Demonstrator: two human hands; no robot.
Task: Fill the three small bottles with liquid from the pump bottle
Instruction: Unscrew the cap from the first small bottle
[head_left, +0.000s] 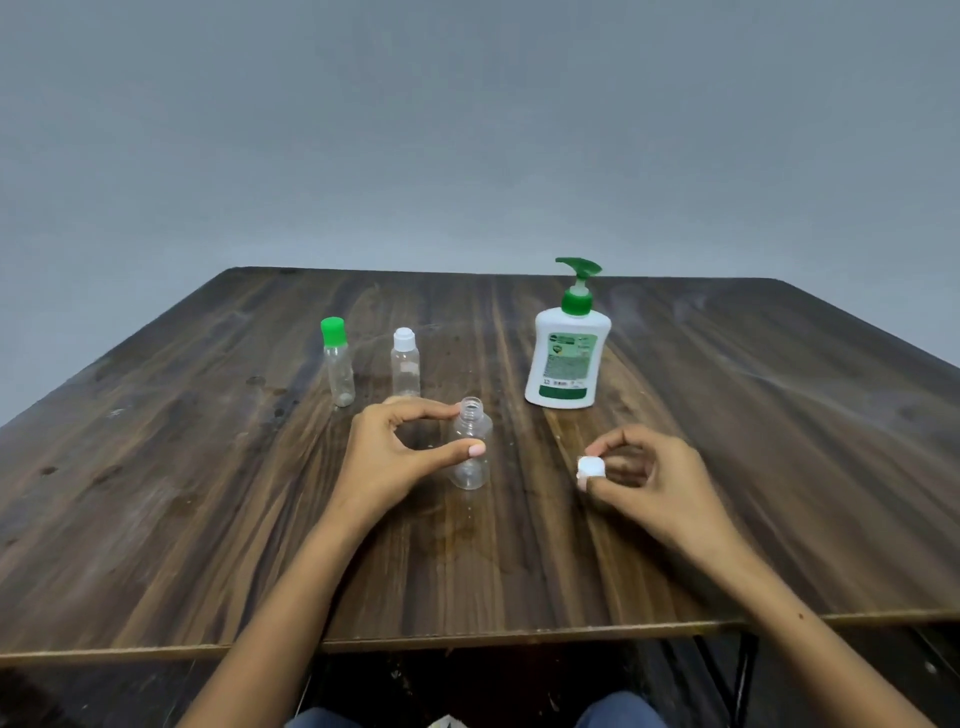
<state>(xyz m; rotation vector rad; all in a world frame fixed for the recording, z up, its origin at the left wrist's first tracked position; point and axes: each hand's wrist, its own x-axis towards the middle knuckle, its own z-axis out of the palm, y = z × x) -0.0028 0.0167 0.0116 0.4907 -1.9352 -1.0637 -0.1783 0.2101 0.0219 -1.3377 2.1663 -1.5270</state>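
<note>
- Head view looks down on a dark wooden table (208, 493) with both of the person's forearms reaching in from the near edge
- Left hand (395, 457) steadies the uncapped clear bottle (471, 452), which stands upright on the table near the middle; thumb tip presses its front wall and the index finger touches it just under the threaded neck, so the fingers are curled round the bottle in a light grip
- Right hand (649, 478) pinches a small white cap (591, 467) between thumb and fingertips, held just above the table to the right of the open bottle, apart from it
- The open bottle looks empty; no liquid shows inside
- Two more small bottles stand farther back and to the left, both capped and upright: the green-capped bottle (337, 364) and, just to its right, the white-capped bottle (405, 364); both look empty
- Pump bottle (567, 353) stands upright at the back right, well clear of both hands, its green nozzle pointing left
- Step in hand, as I judge it: opening the first bottle; no filling has begun
- Next move likely calls for setting the cap down on the table to free the right hand, then bringing the open neck under the nozzle, or the pump bottle to it
- The neck is narrow, so nozzle and mouth must line up closely while the left hand keeps the light bottle from tipping
</note>
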